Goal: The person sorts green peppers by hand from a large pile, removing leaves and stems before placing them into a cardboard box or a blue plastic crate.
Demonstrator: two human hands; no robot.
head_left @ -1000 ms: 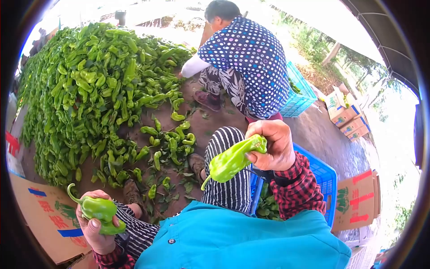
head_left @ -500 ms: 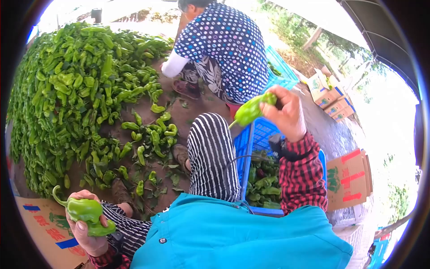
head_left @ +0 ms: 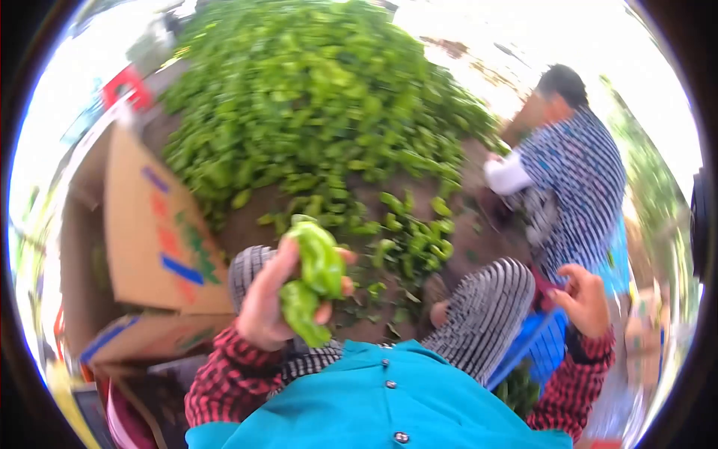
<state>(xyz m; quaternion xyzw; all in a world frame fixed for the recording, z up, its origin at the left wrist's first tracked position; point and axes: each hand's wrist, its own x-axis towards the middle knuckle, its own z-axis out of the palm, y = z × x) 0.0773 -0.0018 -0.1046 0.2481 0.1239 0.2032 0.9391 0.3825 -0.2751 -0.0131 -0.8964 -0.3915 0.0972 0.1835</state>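
Note:
My left hand (head_left: 269, 303) is closed around green peppers (head_left: 319, 258), held up in front of the cardboard box and the pile. One pepper lies above another in the grip, and both are slightly blurred. At the right, my right hand (head_left: 585, 301) is raised over the blue crate (head_left: 532, 344), its thumb and fingers apart and no pepper visible in it. Green peppers show inside the crate beside my right sleeve. A large heap of green peppers (head_left: 314, 97) spreads over the ground ahead, with loose ones scattered near my knees.
Another person (head_left: 580, 179) crouches at the right edge of the heap, one arm towards it. An open cardboard box (head_left: 138, 247) stands at my left. Further cardboard boxes (head_left: 645, 337) are at the far right, and a red object (head_left: 127, 88) is at the upper left.
The view has swung left, bringing the open box into sight. The pepper in my right hand is gone from it, and that hand's fingers are apart. My left hand still holds peppers.

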